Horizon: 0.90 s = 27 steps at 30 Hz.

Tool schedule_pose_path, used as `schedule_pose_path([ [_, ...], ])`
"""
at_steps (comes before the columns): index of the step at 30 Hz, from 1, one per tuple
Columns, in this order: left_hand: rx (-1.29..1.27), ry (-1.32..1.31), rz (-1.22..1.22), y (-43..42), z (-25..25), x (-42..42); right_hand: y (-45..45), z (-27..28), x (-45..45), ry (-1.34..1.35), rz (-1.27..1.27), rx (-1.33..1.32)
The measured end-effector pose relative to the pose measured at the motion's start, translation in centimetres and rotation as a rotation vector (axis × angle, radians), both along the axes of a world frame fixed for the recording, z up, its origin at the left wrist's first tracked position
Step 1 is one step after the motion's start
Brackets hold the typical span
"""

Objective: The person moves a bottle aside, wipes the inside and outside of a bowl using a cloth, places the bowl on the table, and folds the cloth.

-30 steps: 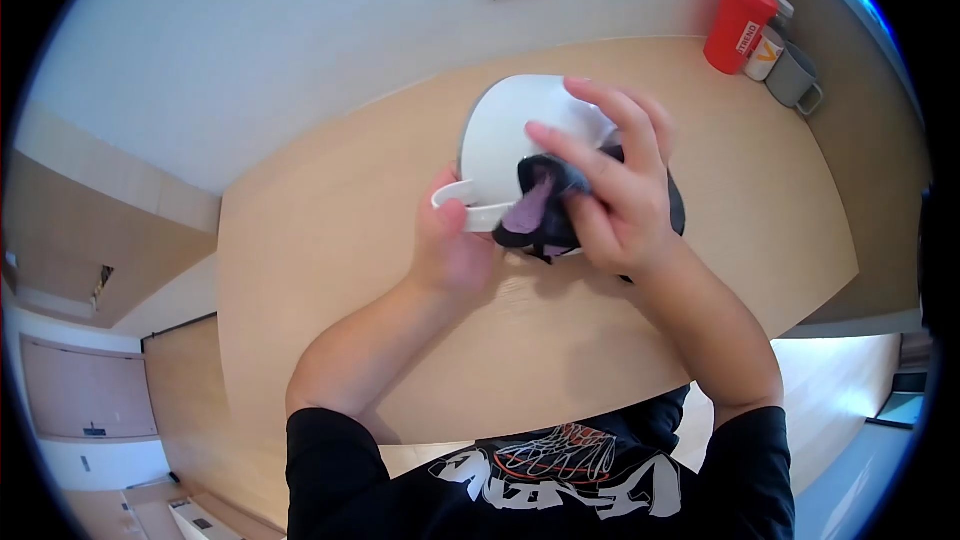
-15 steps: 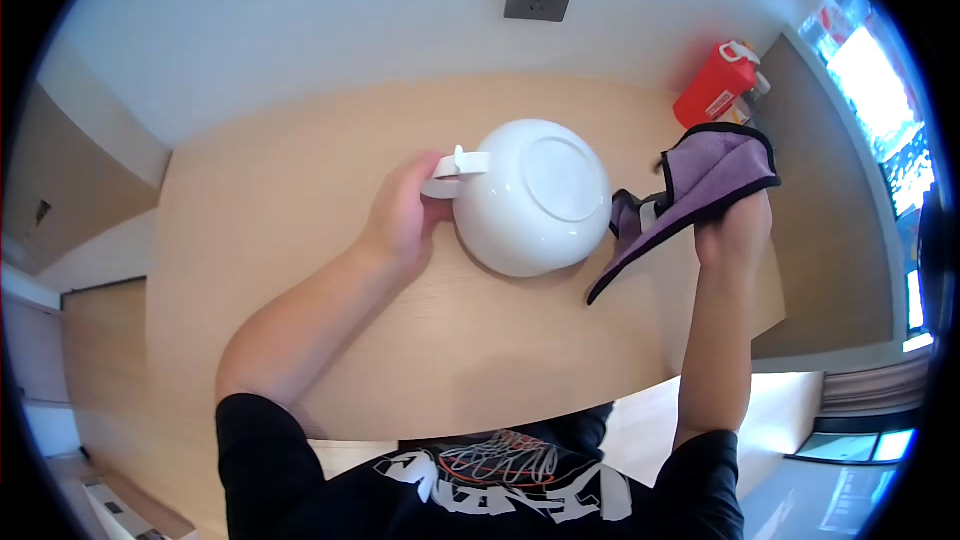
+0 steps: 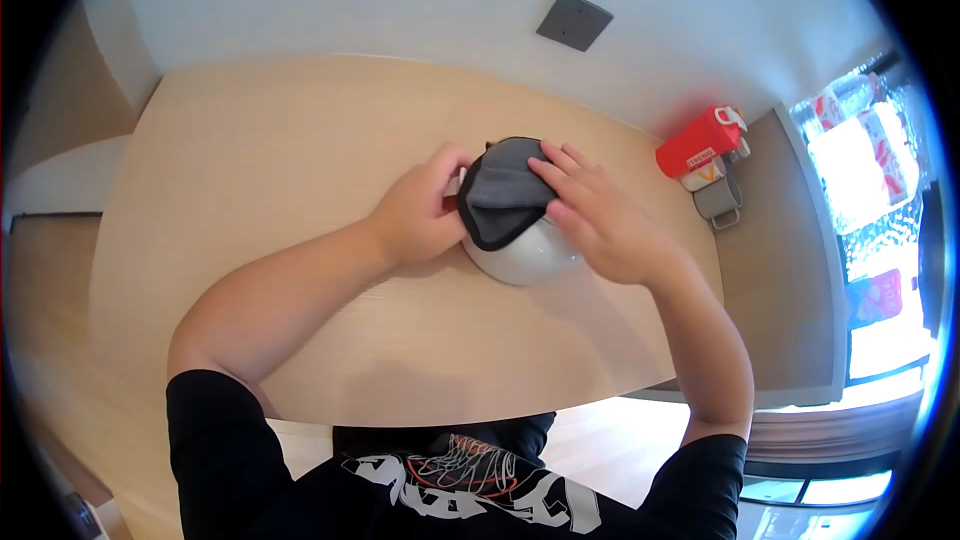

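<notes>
A glossy white bowl with a side handle is in front of me over the table, largely hidden under a cloth. My left hand is closed around the handle at the bowl's left side. Draped across the bowl's upper surface is a cleaning cloth, its grey face showing, with black edging. My right hand lies on the cloth's right edge and the bowl's right side, fingers stretched out and slightly apart.
The light wood table meets a pale wall bearing a dark socket plate. At the back right stand a red bottle, a small carton and a grey mug, beside a wooden side panel.
My right hand has brought the cloth leftward onto the bowl; its purple face showed before, grey now. My left hand keeps the handle. The camera view has shifted.
</notes>
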<state>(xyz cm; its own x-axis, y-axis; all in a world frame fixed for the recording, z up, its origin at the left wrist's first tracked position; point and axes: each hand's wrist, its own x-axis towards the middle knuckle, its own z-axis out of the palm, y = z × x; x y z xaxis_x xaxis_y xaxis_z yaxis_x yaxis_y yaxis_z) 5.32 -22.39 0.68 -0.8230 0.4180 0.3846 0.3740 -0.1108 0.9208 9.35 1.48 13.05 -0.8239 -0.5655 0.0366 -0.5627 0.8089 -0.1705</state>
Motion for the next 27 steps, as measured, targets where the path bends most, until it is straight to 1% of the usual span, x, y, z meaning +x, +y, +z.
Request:
schedule_pose_path([
  [3,0.042,-0.264,-0.179,-0.3,0.6,-0.2,0.1,-0.7,-0.4,-0.095,-0.035,-0.190],
  [6,-0.086,-0.341,-0.294,-0.4,0.3,-1.0,-0.8,0.1,-0.8,-0.214,-0.072,-0.268],
  [9,-0.228,-0.159,-0.281,-0.6,1.5,-0.4,-3.5,-0.3,0.1,0.076,-0.064,0.131],
  [12,0.010,-0.237,-0.242,-0.3,1.3,0.6,-4.9,-1.3,0.7,0.208,-0.167,0.189],
  [13,-0.055,-0.232,-0.224,-0.2,1.2,0.6,-4.6,-1.7,0.2,0.165,-0.203,0.135],
  [15,-0.039,-0.414,-0.286,0.1,1.3,1.1,-3.9,-2.5,-2.3,0.086,-0.279,0.025],
  [17,-0.020,-0.538,-0.318,0.3,1.2,1.7,-3.2,-0.9,-4.8,-0.269,-0.519,-0.108],
  [18,-0.061,-0.481,-0.294,0.4,0.8,1.7,-2.8,-0.1,-5.3,-0.445,-0.632,-0.178],
  [21,-0.175,-0.333,-0.224,0.5,0.2,1.4,-1.4,0.7,-5.5,-0.649,-0.755,-0.401],
  [23,-0.253,-0.259,-0.197,0.3,0.7,1.4,-0.9,-1.8,-3.0,-0.099,-0.246,-0.212],
  [24,-0.201,-0.193,-0.176,0.4,0.9,1.3,-0.8,-2.9,-1.3,0.169,0.013,-0.112],
  [26,-0.110,-0.064,-0.144,0.6,1.2,1.3,-2.7,-1.3,1.9,0.170,0.227,0.063],
  [27,-0.124,-0.174,-0.137,0.5,1.4,1.5,-2.8,-1.3,2.4,0.168,0.223,0.067],
])
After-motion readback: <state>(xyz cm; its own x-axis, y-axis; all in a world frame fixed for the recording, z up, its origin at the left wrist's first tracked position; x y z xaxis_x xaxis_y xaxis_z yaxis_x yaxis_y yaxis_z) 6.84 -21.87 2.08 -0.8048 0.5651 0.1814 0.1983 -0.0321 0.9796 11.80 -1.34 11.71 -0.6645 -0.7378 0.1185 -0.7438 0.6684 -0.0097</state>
